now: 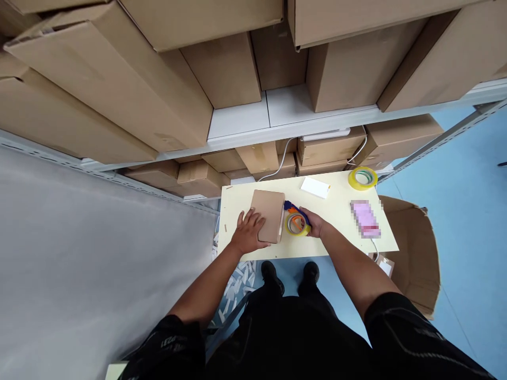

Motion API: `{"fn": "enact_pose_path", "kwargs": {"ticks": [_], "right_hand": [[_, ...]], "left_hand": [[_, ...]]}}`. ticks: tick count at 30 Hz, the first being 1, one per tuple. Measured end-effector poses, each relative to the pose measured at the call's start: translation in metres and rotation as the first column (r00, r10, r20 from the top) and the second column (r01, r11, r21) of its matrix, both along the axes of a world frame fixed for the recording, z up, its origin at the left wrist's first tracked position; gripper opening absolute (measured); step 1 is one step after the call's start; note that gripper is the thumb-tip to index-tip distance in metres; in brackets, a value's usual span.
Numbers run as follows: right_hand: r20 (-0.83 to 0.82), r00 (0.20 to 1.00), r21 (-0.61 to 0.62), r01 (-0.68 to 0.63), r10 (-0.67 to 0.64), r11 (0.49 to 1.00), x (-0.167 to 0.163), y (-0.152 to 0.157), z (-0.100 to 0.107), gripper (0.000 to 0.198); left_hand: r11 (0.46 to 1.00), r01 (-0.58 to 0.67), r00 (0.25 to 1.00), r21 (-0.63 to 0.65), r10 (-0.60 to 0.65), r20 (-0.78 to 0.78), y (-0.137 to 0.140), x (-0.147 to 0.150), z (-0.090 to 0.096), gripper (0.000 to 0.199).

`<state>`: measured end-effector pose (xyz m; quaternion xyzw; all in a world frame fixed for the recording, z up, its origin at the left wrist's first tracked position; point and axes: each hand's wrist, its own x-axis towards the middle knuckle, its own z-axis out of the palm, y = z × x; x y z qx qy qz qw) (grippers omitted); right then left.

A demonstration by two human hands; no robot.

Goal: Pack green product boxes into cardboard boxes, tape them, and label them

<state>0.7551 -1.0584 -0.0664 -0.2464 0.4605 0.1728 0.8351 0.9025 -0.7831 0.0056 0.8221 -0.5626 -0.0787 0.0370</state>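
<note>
A small brown cardboard box [271, 214] lies on the cream table [328, 243]. My left hand [249, 232] rests on its left side with the fingers spread. To the right of the box, my right hand [314, 222] is wrapped round a blue and orange tape dispenser [304, 212]. A roll of yellowish tape sits in the dispenser. The dispenser's front end is close to the box's right edge; whether they touch I cannot tell.
On the table are a white box [315, 187], a yellow tape roll [363, 179] and a blurred pink item [365, 218]. Shelves with cardboard boxes [348, 68] rise behind the table. A large open carton [414, 253] stands at its right; paper scraps [237, 285] lie below left.
</note>
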Motion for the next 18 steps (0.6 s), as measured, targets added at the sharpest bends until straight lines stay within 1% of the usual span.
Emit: {"fn": "enact_pose_path", "kwargs": {"ticks": [3, 5, 7, 9, 11, 13, 15, 18], "right_hand": [[-0.077, 0.994, -0.020, -0.081, 0.080, 0.996, 0.033, -0.016, 0.003, 0.047], [-0.089, 0.990, -0.017, -0.108, 0.107, 0.994, 0.046, -0.022, 0.004, 0.046], [-0.092, 0.990, -0.016, -0.110, 0.108, 0.994, 0.050, -0.023, 0.005, 0.047], [-0.077, 0.994, -0.016, -0.085, 0.084, 0.996, 0.044, -0.021, 0.005, 0.048], [-0.059, 0.997, -0.005, -0.055, 0.055, 0.998, 0.030, -0.013, 0.006, 0.049], [-0.057, 0.998, 0.019, -0.037, 0.038, 0.999, 0.006, 0.001, 0.006, 0.051], [-0.024, 1.000, 0.061, -0.019, 0.020, 0.998, -0.024, 0.023, 0.005, 0.052], [-0.009, 1.000, 0.163, 0.010, -0.009, 0.987, -0.073, 0.065, -0.001, 0.055]], "left_hand": [[0.992, -0.121, 0.993, -0.021, 0.120, -0.017, -0.010, -0.012, -0.013, 0.107], [0.983, -0.180, 0.983, -0.035, 0.178, -0.041, -0.014, -0.016, -0.018, 0.108], [0.976, -0.213, 0.976, -0.052, 0.210, -0.059, -0.017, -0.019, -0.021, 0.107], [0.973, -0.225, 0.973, -0.060, 0.220, -0.072, -0.019, -0.021, -0.021, 0.106], [0.971, -0.234, 0.970, -0.055, 0.229, -0.083, -0.020, -0.022, -0.020, 0.105], [0.969, -0.244, 0.966, -0.036, 0.240, -0.094, -0.021, -0.023, -0.018, 0.105], [0.968, -0.252, 0.963, -0.010, 0.250, -0.104, -0.021, -0.023, -0.018, 0.104], [0.965, -0.261, 0.958, 0.010, 0.260, -0.123, -0.021, -0.022, -0.018, 0.104]]}}
